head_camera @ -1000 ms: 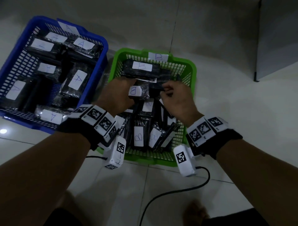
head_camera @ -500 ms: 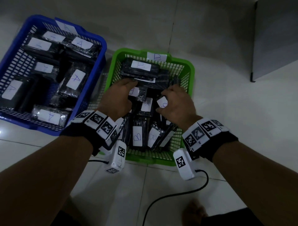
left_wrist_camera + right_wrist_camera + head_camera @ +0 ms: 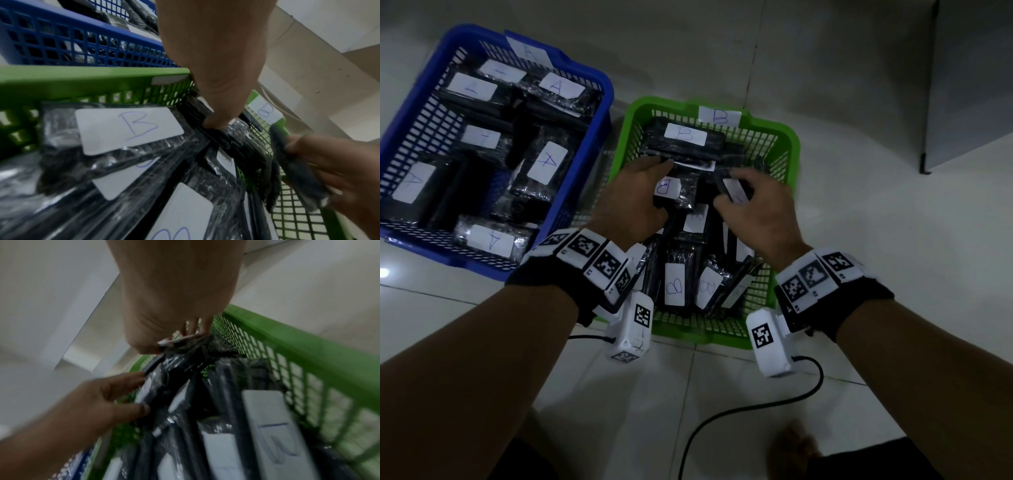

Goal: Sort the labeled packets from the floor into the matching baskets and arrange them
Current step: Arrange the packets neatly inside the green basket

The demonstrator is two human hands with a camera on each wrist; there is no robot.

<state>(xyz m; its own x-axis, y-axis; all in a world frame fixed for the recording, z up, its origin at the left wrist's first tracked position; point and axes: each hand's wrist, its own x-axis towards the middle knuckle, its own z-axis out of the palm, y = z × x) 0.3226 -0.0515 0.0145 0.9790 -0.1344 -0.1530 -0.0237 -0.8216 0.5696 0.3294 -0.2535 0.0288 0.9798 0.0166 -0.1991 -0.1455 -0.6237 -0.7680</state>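
The green basket (image 3: 787,137), tagged B, holds several black packets with white B labels, some standing on edge. My left hand (image 3: 654,185) is inside it, holding a B-labelled packet (image 3: 671,188) while its fingertips touch the flat stack (image 3: 685,137) at the far end. My right hand (image 3: 729,192) pinches the top edge of another labelled packet (image 3: 738,193) beside it. In the right wrist view the fingers (image 3: 191,327) grip that packet's edge (image 3: 180,340) near the green basket wall (image 3: 308,356). The blue basket (image 3: 592,78) on the left holds A-labelled packets.
Pale tiled floor (image 3: 859,240) surrounds both baskets. A black cable (image 3: 756,407) trails over the floor near my feet. A grey cabinet corner (image 3: 962,85) stands at the far right. The two baskets sit side by side, nearly touching.
The right hand dipped among the packets and now holds one pinched by its top edge. The left hand kept its B packet and reached a little further toward the far stack.
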